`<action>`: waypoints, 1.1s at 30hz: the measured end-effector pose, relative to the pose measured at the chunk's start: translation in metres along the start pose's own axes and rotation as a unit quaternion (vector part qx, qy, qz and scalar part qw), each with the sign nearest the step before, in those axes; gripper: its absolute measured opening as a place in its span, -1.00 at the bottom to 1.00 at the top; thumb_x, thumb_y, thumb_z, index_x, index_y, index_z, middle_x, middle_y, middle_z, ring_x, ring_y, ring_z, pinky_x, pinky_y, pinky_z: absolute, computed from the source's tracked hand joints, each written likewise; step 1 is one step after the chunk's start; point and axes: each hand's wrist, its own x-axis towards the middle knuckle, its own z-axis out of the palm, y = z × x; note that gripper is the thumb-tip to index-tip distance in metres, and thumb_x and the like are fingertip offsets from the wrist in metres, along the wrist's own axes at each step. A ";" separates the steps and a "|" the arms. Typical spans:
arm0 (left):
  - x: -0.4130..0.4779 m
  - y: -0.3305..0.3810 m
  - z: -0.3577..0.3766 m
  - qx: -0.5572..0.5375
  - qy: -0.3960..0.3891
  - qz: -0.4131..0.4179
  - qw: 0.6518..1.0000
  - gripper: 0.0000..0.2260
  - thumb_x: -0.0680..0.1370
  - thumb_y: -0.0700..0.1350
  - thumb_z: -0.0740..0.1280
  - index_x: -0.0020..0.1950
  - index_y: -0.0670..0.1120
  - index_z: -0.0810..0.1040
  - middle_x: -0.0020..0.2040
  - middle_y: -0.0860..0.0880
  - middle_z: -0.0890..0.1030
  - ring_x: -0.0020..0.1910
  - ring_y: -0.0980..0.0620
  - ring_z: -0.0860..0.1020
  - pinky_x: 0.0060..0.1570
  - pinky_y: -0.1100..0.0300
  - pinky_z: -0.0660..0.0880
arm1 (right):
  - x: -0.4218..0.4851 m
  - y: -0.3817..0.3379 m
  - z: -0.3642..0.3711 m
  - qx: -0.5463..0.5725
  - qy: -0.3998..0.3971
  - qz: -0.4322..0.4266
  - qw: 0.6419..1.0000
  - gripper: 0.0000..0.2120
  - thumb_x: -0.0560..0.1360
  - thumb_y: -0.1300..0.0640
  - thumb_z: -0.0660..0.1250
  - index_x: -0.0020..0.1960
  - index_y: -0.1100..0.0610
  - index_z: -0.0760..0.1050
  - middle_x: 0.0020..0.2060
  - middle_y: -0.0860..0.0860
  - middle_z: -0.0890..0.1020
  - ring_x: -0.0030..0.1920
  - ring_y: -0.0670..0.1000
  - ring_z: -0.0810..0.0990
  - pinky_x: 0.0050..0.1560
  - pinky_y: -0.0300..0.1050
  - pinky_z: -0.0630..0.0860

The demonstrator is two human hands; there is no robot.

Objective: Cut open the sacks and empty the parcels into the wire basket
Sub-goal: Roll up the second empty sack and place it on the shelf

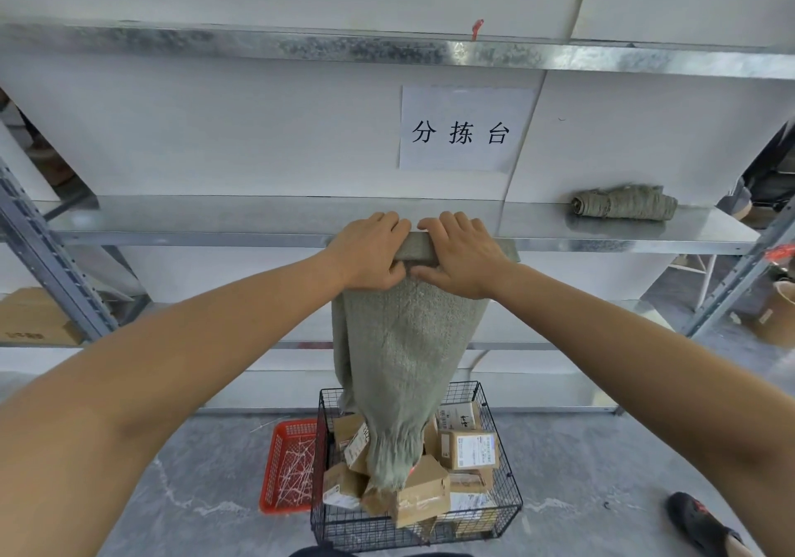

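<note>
A grey-green woven sack (402, 354) hangs down from the front edge of the metal shelf (215, 223), its lower end reaching into the black wire basket (501, 509) on the floor. My left hand (370, 251) and my right hand (462, 255) lie side by side on the sack's rolled top edge, fingers over it and thumbs under, gripping the roll. Several brown cardboard parcels (471, 449) with white labels lie in the basket around the sack's end.
A second rolled-up sack (623, 203) lies on the shelf at the right. A red plastic tray (288, 466) with white cable ties stands left of the basket. A paper sign (462, 128) hangs on the white wall. A black sandal (705, 522) shows at bottom right.
</note>
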 end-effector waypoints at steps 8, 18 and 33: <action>0.003 0.003 0.004 0.037 0.026 0.009 0.999 -0.77 0.59 -0.10 0.11 0.16 -0.21 0.36 0.12 -0.15 0.44 0.04 -0.06 0.43 -0.20 0.18 0.29 | 0.001 -0.004 -0.003 0.015 -0.016 0.001 1.000 -0.78 0.54 0.16 0.15 0.16 0.21 0.35 0.03 0.13 0.47 -0.04 0.14 0.50 -0.22 -0.08 0.31; 0.007 0.002 -0.005 -0.009 -0.079 -0.040 0.996 -0.74 0.53 -0.20 0.19 0.20 -0.19 0.29 0.00 -0.18 0.53 -0.13 -0.15 0.51 -0.26 0.09 0.30 | 0.000 -0.014 0.001 0.069 0.097 -0.055 0.991 -0.79 0.23 0.40 0.39 -0.17 0.28 0.44 -0.32 0.16 0.54 -0.41 0.17 0.52 -0.52 -0.33 -0.04; 0.014 0.004 0.001 0.114 -0.019 -0.014 0.993 -0.69 0.58 -0.13 0.15 0.30 -0.18 0.29 0.19 -0.15 0.47 0.11 -0.11 0.49 -0.11 0.11 0.36 | 0.010 -0.002 -0.001 0.035 -0.058 0.033 0.997 -0.77 0.53 0.18 0.16 0.16 0.22 0.31 0.04 0.15 0.51 -0.02 0.16 0.52 -0.20 -0.07 0.31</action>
